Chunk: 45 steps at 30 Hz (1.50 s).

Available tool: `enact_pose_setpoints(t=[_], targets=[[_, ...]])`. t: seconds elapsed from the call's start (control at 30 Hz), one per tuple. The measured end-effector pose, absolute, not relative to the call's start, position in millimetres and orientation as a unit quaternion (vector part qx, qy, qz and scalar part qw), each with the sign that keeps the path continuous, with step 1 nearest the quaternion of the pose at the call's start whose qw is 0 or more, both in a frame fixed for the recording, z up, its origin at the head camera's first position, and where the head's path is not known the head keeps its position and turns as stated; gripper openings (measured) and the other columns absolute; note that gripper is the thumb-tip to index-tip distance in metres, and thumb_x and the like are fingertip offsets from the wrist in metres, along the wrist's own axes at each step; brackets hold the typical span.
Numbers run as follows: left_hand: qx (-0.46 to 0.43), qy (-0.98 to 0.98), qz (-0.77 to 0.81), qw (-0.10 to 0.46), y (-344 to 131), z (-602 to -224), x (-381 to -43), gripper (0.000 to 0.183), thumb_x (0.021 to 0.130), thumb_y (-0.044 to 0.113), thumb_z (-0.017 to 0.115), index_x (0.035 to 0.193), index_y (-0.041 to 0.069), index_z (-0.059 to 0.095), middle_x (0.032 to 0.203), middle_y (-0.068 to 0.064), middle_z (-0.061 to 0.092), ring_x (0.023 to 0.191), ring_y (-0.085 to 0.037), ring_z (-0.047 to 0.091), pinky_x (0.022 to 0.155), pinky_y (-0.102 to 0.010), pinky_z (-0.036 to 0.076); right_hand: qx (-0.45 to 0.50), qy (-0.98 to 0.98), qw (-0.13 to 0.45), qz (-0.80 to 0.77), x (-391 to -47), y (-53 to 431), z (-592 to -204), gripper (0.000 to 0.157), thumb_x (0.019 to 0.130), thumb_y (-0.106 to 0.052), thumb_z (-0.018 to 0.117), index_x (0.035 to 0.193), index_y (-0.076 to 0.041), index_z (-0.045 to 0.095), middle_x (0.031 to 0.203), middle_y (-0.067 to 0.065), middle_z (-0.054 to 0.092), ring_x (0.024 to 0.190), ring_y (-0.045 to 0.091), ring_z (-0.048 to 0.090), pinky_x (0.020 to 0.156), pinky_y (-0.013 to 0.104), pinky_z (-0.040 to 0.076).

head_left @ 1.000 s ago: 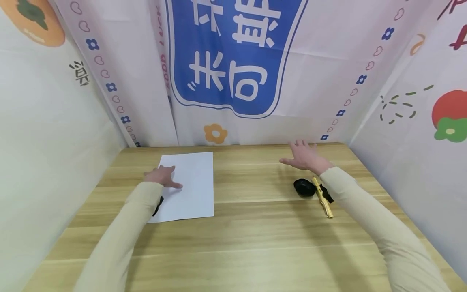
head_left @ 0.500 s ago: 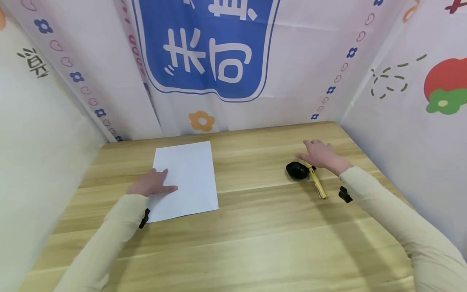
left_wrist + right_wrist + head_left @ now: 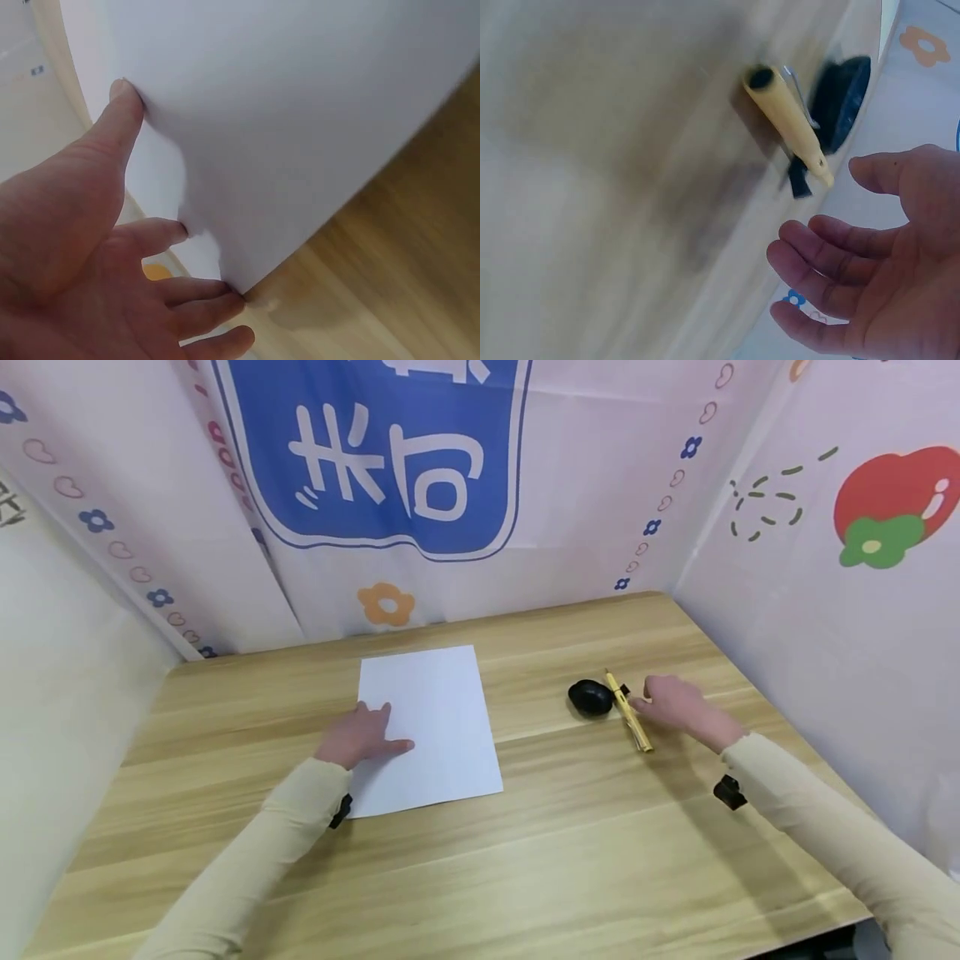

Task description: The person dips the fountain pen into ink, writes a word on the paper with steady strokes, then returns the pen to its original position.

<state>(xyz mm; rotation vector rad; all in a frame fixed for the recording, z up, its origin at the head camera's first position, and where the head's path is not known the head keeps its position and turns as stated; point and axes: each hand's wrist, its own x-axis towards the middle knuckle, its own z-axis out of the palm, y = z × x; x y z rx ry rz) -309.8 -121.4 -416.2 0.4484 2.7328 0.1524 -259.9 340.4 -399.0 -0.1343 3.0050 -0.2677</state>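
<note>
Flat white paper [image 3: 446, 727] lies left of a slanting yellow pen [image 3: 627, 710].

Head view: top edge cuts the blue, white-lettered fabric panel [image 3: 381, 456]; bare left hand [image 3: 362, 737] hides part of the white rectangular paper sheet [image 3: 442, 718]; black angular piece [image 3: 626, 690] beside slim yellow pen [image 3: 632, 718] is too small to identify.
</note>
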Motion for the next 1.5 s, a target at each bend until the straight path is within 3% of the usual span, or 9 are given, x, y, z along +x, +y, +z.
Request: enact_pose_setpoints(t=[0.23, 0.37, 0.6, 0.83, 0.97, 1.2, 1.5], targets=[[0.151, 0.972, 0.063, 0.167, -110.1, -416.7, -311.0, 0.086, 0.089, 0.051, 0.056, 0.145, -0.008, 0.027, 0.144, -0.039, 0.029, 0.134, -0.054, 0.027, 0.105, -0.058, 0.037, -0.03, 0.985, 0.091, -0.144, -247.3, 334.1, -407.3, 0.035, 0.09, -0.033, 0.056, 0.075, -0.002, 0.059, 0.065, 0.007, 0.058, 0.056, 0.016, 0.049, 0.048, 0.026, 0.039], [0.151, 0.972, 0.057, 0.17, -107.1, -420.4, -312.5, 0.086, 0.089, 0.052, 0.056, 0.145, -0.007, 0.027, 0.143, -0.042, 0.028, 0.132, -0.054, 0.03, 0.103, -0.058, 0.039, -0.016, 0.98, 0.103, -0.169, -239.6, 332.3, -415.3, 0.035, 0.089, -0.035, 0.058, 0.068, -0.007, 0.059, 0.057, 0.0, 0.051, 0.05, 0.012, 0.042, 0.044, 0.024, 0.034], [0.153, 0.973, 0.059, 0.165, -106.0, -423.1, -312.2, 0.087, 0.089, 0.052, 0.056, 0.145, -0.008, 0.027, 0.141, -0.044, 0.027, 0.131, -0.055, 0.032, 0.1, -0.058, 0.042, -0.014, 0.985, 0.068, -0.158, -235.7, 330.2, -430.4, 0.035, 0.088, -0.033, 0.06, 0.06, -0.011, 0.059, 0.049, -0.003, 0.049, 0.044, 0.011, 0.041, 0.041, 0.024, 0.032], [0.147, 0.974, 0.051, 0.167, -107.1, -424.3, -313.3, 0.087, 0.089, 0.053, 0.055, 0.145, -0.006, 0.026, 0.142, -0.043, 0.026, 0.131, -0.054, 0.033, 0.099, -0.058, 0.043, 0.004, 0.988, 0.03, -0.151, -235.6, 325.9, -434.8, 0.031, 0.087, -0.025, 0.056, 0.06, -0.01, 0.049, 0.052, 0.001, 0.045, 0.047, 0.014, 0.04, 0.041, 0.025, 0.03], [0.147, 0.973, 0.052, 0.168, -106.0, -423.8, -311.7, 0.087, 0.089, 0.054, 0.055, 0.146, -0.005, 0.025, 0.142, -0.044, 0.024, 0.131, -0.055, 0.032, 0.1, -0.058, 0.042, 0.014, 0.983, 0.013, -0.185, -231.5, 326.7, -437.5, 0.029, 0.087, -0.021, 0.056, 0.062, -0.007, 0.053, 0.053, 0.003, 0.047, 0.047, 0.015, 0.042, 0.042, 0.026, 0.033], [0.14, 0.973, 0.069, 0.17, -103.3, -424.9, -310.1, 0.087, 0.09, 0.053, 0.055, 0.148, -0.003, 0.023, 0.144, -0.045, 0.019, 0.131, -0.055, 0.032, 0.101, -0.058, 0.041, 0.037, 0.97, -0.05, -0.233, -222.2, 334.3, -438.3, 0.024, 0.088, -0.017, 0.055, 0.081, 0.005, 0.06, 0.063, 0.01, 0.056, 0.053, 0.018, 0.048, 0.046, 0.027, 0.037], [0.139, 0.973, 0.059, 0.176, -104.3, -418.9, -306.9, 0.087, 0.09, 0.053, 0.053, 0.147, -0.006, 0.022, 0.141, -0.047, 0.019, 0.129, -0.056, 0.035, 0.099, -0.058, 0.043, 0.044, 0.957, -0.13, -0.258, -216.2, 337.5, -428.7, 0.028, 0.09, -0.018, 0.055, 0.09, 0.009, 0.063, 0.069, 0.018, 0.063, 0.05, 0.015, 0.046, 0.045, 0.025, 0.039]])
